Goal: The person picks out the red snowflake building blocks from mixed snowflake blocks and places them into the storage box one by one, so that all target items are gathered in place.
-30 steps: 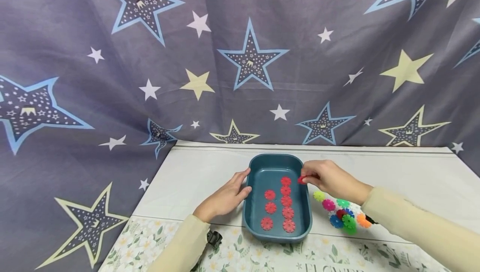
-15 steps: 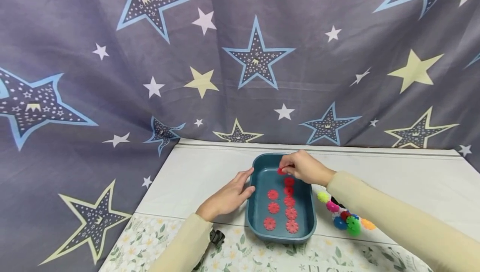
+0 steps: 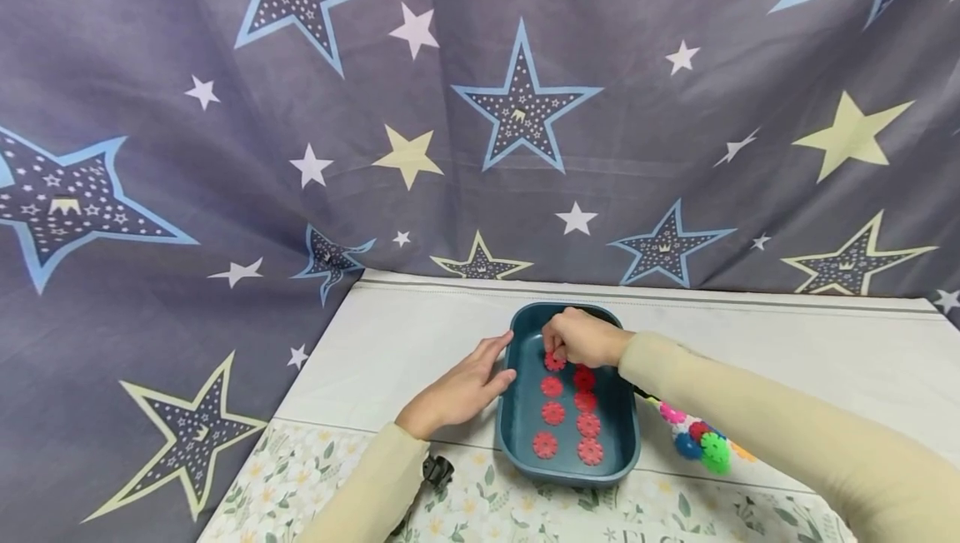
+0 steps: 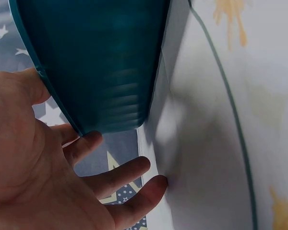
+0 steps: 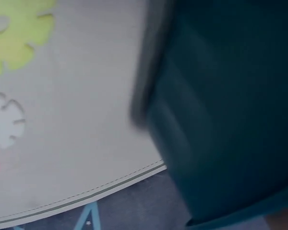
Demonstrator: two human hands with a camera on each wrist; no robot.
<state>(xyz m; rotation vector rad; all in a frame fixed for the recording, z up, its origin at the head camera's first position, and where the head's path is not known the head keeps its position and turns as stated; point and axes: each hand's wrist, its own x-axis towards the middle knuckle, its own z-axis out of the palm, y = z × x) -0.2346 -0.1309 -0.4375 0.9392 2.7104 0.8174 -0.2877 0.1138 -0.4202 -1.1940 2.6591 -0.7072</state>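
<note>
A dark teal rectangular tray holds red snowflake discs, round plastic pieces with notched edges, lying in two columns. Inside its far part, my right hand pinches a red snowflake disc at the top of the left column. That hand covers the far end of the right column. In the right wrist view the tray wall hides nearly all of the hand. My left hand rests against the tray's left side with fingers extended. The left wrist view shows the left hand touching the tray's rim.
Right of the tray lies a loose pile of coloured snowflake discs, including a green disc and a blue disc, partly under the right forearm. A yellow-green disc and a white disc lie there too. A starry curtain hangs behind.
My right hand has carried a red snowflake disc from above the tray's right rim leftward and down to the top of the left column. The left hand has stayed at the tray's side.
</note>
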